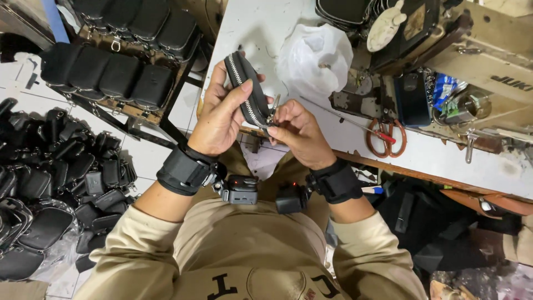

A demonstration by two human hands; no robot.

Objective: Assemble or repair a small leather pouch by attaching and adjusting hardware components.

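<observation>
One pouch in hand: a small black zippered pouch [248,91], held edge-up at centre frame, above the near edge of the white worktable [250,28].
Left hand [219,114]: wrapped round the pouch body, thumb pressed across its side beside the zip teeth.
Right hand [300,133]: fingertips pinched on the metal zipper pull [273,106] at the pouch's lower end.
Handling: looks light and soft-sided, likely to flex if squeezed; the stitched zip edge seems the stiffest place to hold, and the small pull needs a fingertip pinch.
Scissors: one red-handled pair [386,136], right of centre on the table.
Plastic bag: one white, crumpled [313,55], upper centre.
Rack pouches: four in the nearer row [105,72], upper left; a further row is partly cut off.
Floor pile [61,172]: dozens of black pouches, left edge, too many to count.
Sewing machine [477,55]: one, upper right.
</observation>
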